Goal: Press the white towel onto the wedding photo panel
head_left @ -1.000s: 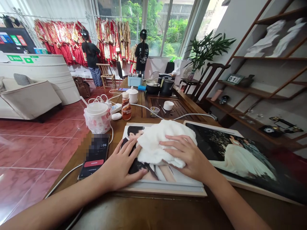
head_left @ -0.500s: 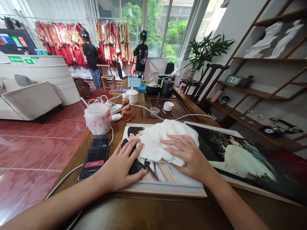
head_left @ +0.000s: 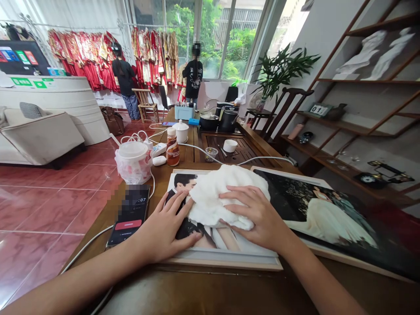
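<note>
My left hand (head_left: 169,225) lies flat with fingers spread on the left part of a framed photo (head_left: 234,243), its fingertips beside a white fluffy cloth (head_left: 210,197). My right hand (head_left: 254,212) has its fingers curved over the cloth and grips it against the photo's surface. The cloth is bunched up and covers the upper middle of the picture. Part of a dark suit and a pale dress show around it. A second framed photo (head_left: 341,218), dark with a wide white gown, lies to the right.
A phone (head_left: 129,214) with a cable lies left of the photo. Behind it stand a bagged cup (head_left: 133,162), a brown-labelled bottle (head_left: 173,148) and a lidded white cup (head_left: 180,131). A white cable (head_left: 200,148) crosses the table. Two people stand near hanging red garments.
My right hand and the cloth have shifted very slightly to the left. My left hand stays in place on the photo.
</note>
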Demonstrator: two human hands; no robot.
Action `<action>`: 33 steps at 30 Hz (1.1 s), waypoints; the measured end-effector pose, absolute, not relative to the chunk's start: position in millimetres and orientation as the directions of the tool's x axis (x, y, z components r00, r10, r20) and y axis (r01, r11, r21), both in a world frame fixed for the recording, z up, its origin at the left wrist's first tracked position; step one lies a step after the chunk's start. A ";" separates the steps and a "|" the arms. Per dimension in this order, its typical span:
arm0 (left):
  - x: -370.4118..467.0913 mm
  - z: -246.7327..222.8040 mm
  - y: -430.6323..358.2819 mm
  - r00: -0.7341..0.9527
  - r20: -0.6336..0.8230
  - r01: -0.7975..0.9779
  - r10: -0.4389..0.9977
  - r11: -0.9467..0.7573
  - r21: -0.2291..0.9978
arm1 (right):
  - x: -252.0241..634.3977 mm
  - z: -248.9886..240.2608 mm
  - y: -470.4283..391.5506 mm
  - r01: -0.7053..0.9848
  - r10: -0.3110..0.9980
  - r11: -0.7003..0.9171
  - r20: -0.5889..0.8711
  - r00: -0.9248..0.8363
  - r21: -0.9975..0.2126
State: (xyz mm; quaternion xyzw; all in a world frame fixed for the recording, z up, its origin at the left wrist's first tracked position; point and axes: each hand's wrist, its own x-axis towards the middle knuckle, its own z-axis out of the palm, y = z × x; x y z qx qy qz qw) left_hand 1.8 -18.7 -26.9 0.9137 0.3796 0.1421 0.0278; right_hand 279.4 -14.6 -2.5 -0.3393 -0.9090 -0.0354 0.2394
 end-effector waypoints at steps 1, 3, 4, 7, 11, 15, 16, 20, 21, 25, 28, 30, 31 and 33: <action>1.6 -26.5 -19.1 0.668 0.236 0.690 0.705 -0.707 0.157 | 279.0 -2.3 -15.0 0.635 0.598 0.767 0.465 -0.653 -0.095; 0.3 -26.0 -19.5 0.671 0.234 0.688 0.703 -0.709 0.154 | 277.4 -1.0 -17.3 0.606 0.574 0.789 0.470 -0.670 -0.099; -0.6 -25.9 -19.5 0.676 0.234 0.684 0.699 -0.713 0.153 | 276.4 -0.1 -19.0 0.584 0.558 0.805 0.469 -0.685 -0.105; -2.8 -26.6 -18.7 0.692 0.222 0.674 0.687 -0.725 0.145 | 274.2 1.7 -22.7 0.531 0.525 0.838 0.454 -0.720 -0.126; -2.1 -28.1 -17.7 0.686 0.223 0.679 0.692 -0.720 0.144 | 276.5 0.9 -19.1 0.568 0.551 0.815 0.456 -0.698 -0.115; -0.5 -28.1 -18.8 0.668 0.251 0.686 0.701 -0.710 0.159 | 278.8 -1.5 -13.8 0.655 0.605 0.751 0.478 -0.637 -0.077; -0.6 -27.8 -19.2 0.665 0.249 0.689 0.704 -0.707 0.160 | 277.9 -2.1 -14.0 0.660 0.604 0.748 0.482 -0.634 -0.070; -2.0 -27.3 -19.3 0.676 0.226 0.687 0.701 -0.711 0.152 | 268.8 -4.8 -21.3 0.606 0.559 0.792 0.482 -0.674 -0.071; -2.5 -27.7 -18.8 0.683 0.223 0.681 0.696 -0.716 0.151 | 266.2 -5.4 -23.7 0.583 0.543 0.809 0.478 -0.690 -0.077; -2.6 -29.6 -16.4 0.700 0.187 0.677 0.690 -0.724 0.135 | 262.3 -6.8 -27.7 0.530 0.511 0.843 0.440 -0.738 -0.091; 0.7 -27.5 -16.6 0.697 0.187 0.682 0.692 -0.720 0.127 | 267.8 -6.8 -23.5 0.568 0.546 0.818 0.436 -0.716 -0.091; 3.3 -24.7 -17.8 0.688 0.211 0.684 0.695 -0.717 0.132 | 271.4 -6.7 -20.6 0.613 0.579 0.786 0.444 -0.684 -0.081; 4.2 -23.5 -18.4 0.684 0.220 0.685 0.696 -0.716 0.134 | 272.0 -6.8 -20.1 0.629 0.589 0.773 0.451 -0.671 -0.075; 4.4 -22.6 -19.3 0.682 0.228 0.686 0.695 -0.716 0.130 | 270.1 -7.0 -21.3 0.637 0.591 0.768 0.458 -0.664 -0.069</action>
